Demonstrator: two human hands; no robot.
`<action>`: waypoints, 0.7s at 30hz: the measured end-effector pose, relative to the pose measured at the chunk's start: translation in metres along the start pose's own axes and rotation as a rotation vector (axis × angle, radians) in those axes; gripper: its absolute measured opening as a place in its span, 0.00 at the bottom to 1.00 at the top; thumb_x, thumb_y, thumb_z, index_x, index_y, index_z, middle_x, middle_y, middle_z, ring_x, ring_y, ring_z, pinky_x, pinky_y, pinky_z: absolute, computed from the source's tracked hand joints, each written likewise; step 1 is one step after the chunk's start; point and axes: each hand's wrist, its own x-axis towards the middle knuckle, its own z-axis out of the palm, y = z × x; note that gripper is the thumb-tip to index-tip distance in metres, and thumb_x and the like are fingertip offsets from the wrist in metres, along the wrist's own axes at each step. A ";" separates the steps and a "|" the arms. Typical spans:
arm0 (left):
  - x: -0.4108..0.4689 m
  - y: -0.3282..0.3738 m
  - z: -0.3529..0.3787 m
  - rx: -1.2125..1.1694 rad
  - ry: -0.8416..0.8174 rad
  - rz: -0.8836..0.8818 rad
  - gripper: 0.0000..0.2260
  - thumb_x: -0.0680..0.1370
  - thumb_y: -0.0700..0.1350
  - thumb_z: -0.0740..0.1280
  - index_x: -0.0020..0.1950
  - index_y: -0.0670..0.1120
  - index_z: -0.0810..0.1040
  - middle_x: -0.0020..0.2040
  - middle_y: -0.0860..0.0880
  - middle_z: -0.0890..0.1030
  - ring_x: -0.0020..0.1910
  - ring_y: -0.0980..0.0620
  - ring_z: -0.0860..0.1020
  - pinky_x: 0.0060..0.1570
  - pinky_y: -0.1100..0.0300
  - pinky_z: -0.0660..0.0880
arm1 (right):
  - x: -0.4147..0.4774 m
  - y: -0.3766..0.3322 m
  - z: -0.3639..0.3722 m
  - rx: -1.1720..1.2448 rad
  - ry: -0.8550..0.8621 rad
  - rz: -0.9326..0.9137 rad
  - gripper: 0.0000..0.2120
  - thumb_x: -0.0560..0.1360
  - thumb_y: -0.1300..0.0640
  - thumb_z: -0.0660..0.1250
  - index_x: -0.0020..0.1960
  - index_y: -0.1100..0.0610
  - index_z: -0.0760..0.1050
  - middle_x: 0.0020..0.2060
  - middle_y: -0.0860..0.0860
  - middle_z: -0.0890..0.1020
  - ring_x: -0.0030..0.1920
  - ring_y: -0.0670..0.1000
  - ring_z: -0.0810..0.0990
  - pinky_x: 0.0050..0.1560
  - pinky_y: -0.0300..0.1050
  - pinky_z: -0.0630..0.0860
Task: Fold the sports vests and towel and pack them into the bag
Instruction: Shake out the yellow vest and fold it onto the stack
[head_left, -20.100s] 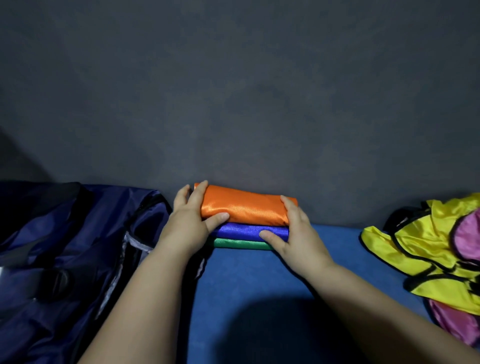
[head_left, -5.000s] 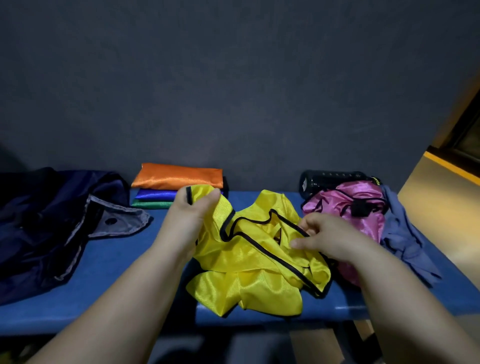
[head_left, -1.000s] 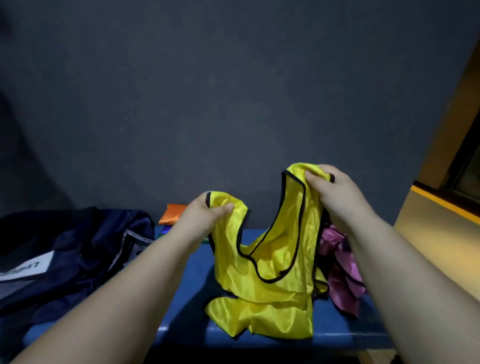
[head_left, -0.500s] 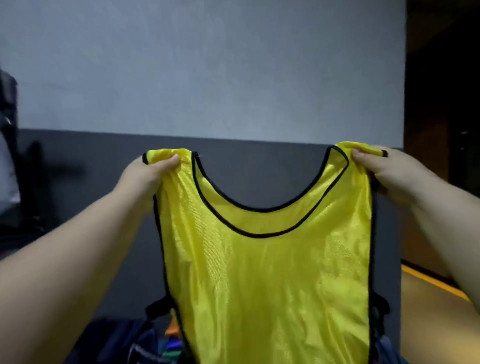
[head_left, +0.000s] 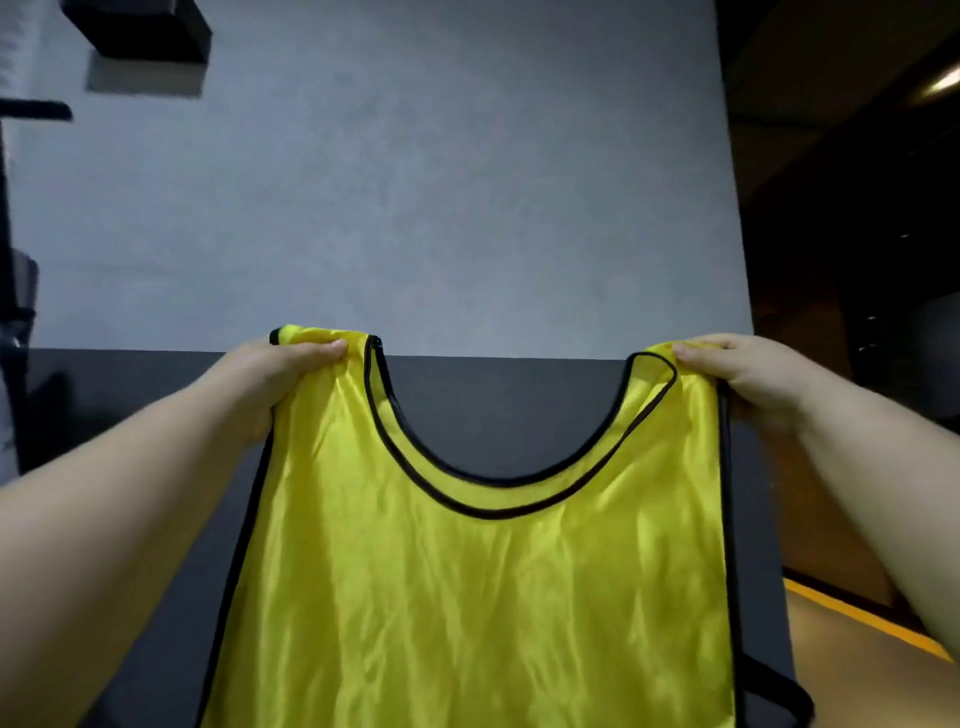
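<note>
Yellow vest: hung in the air in front of me, stretched flat between my two hands, with its lower part running out of the bottom of the view.
Black box: sat high on the wall at the far left, too blurred for me to tell what it was.
Left forearm: came in bare from the lower left and rose toward the vest's left shoulder.
Left hand: gripped the top of the left shoulder strap, fingers curled and pressed together over the bunched cloth, one fingertip on the near face.
Neckline: a deep U edged in black piping, sagging between the two straps.
Wall: pale grey above and dark below, the dark band showing through the neck opening.
Right hand: pinched the top of the right shoulder strap, fingers curled close together on the fabric.
Right forearm: came in bare from the lower right.
Black side strap: looped out from the vest's right edge near the bottom.
Yellow floor line: ran across the dim floor at the far right.
</note>
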 end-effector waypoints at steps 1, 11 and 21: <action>-0.001 -0.002 0.003 0.001 -0.001 -0.002 0.14 0.70 0.46 0.76 0.50 0.41 0.78 0.45 0.42 0.82 0.41 0.45 0.81 0.41 0.52 0.78 | 0.000 0.001 0.003 -0.015 0.024 0.013 0.31 0.63 0.47 0.77 0.57 0.67 0.78 0.40 0.56 0.85 0.38 0.51 0.84 0.46 0.47 0.81; 0.011 -0.014 -0.003 0.119 -0.036 0.017 0.12 0.71 0.44 0.76 0.50 0.42 0.78 0.47 0.41 0.83 0.44 0.42 0.82 0.42 0.51 0.78 | 0.013 -0.001 0.014 -0.277 0.043 -0.010 0.06 0.75 0.60 0.70 0.50 0.61 0.80 0.42 0.54 0.83 0.40 0.50 0.81 0.45 0.45 0.78; 0.053 -0.031 -0.036 0.184 -0.016 0.026 0.19 0.70 0.50 0.77 0.57 0.43 0.79 0.52 0.39 0.83 0.50 0.38 0.82 0.51 0.39 0.79 | 0.017 -0.003 0.025 -0.548 -0.019 0.004 0.10 0.81 0.62 0.61 0.46 0.55 0.79 0.41 0.53 0.81 0.39 0.49 0.77 0.43 0.43 0.76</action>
